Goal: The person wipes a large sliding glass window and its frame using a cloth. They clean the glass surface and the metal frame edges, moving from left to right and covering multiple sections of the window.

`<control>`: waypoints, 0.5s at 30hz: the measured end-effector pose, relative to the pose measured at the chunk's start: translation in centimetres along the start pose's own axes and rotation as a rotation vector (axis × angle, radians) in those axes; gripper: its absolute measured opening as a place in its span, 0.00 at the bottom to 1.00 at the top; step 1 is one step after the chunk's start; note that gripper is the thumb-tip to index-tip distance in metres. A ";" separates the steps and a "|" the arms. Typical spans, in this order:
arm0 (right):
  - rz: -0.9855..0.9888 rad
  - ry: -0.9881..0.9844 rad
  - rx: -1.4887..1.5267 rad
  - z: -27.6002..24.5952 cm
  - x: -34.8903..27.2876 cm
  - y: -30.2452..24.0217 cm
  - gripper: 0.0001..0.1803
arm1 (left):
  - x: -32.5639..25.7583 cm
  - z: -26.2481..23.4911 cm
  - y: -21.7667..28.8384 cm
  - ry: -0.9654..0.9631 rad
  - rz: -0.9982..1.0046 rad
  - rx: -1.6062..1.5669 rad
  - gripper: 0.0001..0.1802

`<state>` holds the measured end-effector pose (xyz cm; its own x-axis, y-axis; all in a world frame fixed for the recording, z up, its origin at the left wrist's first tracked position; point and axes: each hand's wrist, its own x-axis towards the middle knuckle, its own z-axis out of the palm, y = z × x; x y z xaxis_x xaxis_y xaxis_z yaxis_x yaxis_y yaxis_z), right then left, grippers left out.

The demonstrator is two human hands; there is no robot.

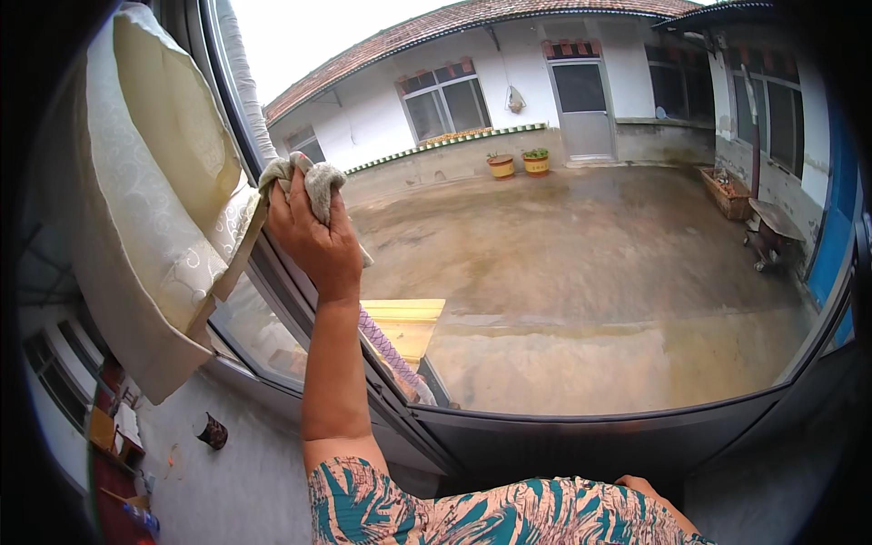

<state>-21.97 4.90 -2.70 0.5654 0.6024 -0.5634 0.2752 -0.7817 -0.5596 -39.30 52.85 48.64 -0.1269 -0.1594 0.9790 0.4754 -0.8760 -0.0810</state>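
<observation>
Grey cloth (322, 189) at window frame (289, 277), far left, bunched in left hand (313, 238), fingers wrapped round it. Probably light, soft, floppy, not fragile; best gripped by thick wad. Right hand (643, 489) mostly hidden, grip unclear.

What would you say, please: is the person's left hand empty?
No, the left hand is gripping a crumpled greyish cloth.
</observation>
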 end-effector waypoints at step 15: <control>-0.029 0.045 -0.041 -0.5 -0.6 -0.4 0.28 | -13.4 -2.9 6.0 -0.257 0.033 -0.203 0.32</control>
<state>-22.06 4.75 -1.84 0.5910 0.6177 -0.5188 0.3234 -0.7706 -0.5492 -37.24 48.41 34.52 0.1222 -0.0915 0.9883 0.2891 -0.9493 -0.1237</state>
